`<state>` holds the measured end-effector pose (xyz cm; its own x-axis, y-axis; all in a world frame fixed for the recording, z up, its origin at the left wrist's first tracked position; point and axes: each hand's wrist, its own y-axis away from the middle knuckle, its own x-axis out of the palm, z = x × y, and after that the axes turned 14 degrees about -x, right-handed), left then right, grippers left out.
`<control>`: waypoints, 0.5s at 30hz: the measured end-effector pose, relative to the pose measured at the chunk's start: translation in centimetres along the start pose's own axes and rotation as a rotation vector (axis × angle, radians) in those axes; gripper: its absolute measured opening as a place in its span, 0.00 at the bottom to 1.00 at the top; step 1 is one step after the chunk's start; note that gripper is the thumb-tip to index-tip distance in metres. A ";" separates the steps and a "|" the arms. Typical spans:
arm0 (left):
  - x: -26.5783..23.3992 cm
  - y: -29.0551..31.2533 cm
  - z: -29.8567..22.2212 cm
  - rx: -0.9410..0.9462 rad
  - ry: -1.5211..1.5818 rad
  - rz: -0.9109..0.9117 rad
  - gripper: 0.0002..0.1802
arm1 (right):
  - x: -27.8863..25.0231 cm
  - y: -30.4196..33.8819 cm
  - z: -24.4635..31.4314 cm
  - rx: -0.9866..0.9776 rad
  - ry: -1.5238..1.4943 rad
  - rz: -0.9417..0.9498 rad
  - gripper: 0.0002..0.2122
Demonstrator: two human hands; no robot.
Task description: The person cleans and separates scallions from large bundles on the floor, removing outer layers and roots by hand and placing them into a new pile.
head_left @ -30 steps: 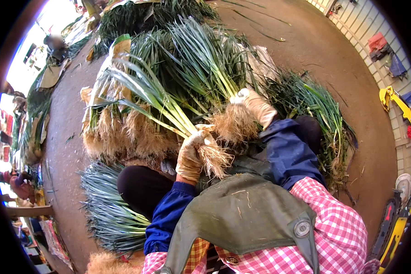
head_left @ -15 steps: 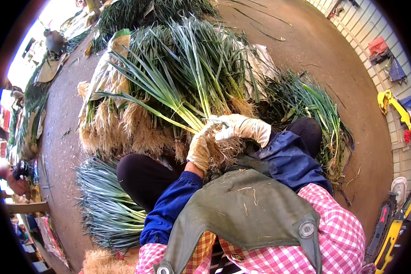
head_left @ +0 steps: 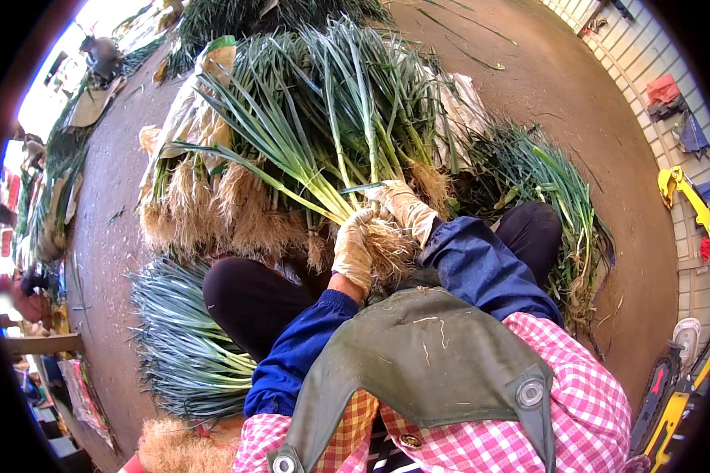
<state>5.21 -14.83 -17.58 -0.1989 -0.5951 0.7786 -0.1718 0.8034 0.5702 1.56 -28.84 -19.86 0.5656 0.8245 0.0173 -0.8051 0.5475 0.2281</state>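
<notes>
Scallions [head_left: 317, 189] fill the gripping left hand [head_left: 353, 248] and right hand [head_left: 406, 207]; beyond, a heap [head_left: 272, 91] seems unsorted; leftward, a pile [head_left: 183, 339] sorted.

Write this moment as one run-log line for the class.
left hand: closed around rooted green stalks | right hand: touching those stalks, grip unclear | nearby: green bundle beside left knee, rooted pile ahead

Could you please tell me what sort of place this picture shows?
Probably a working area for harvested produce, perhaps a packing shed. It shows heaped long green onion-like plants with pale stringy roots, a smooth brown floor and a white panelled wall.
</notes>
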 end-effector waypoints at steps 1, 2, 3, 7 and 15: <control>0.2 0.2 -0.1 0.007 0.019 -0.016 0.08 | 0.0 0.1 0.0 -0.019 0.021 -0.001 0.11; 0.4 0.6 -0.1 -0.005 0.049 -0.039 0.09 | 0.2 -0.2 0.1 -0.033 0.211 0.011 0.12; 0.6 0.5 -0.1 -0.013 0.057 -0.023 0.10 | 0.0 -0.8 0.4 -0.050 0.405 0.020 0.12; 0.6 -0.1 -0.5 0.024 0.101 -0.005 0.11 | 0.2 -0.8 1.5 -0.156 0.438 0.014 0.14; 0.6 3.0 -1.1 0.070 0.060 0.108 0.15 | -3.6 -0.8 3.7 -0.082 0.964 -0.034 0.15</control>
<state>5.65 -12.75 -15.09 -0.1625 -0.5017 0.8496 -0.2199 0.8578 0.4645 0.85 -32.80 -16.56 0.2283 0.5514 -0.8024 -0.8218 0.5511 0.1448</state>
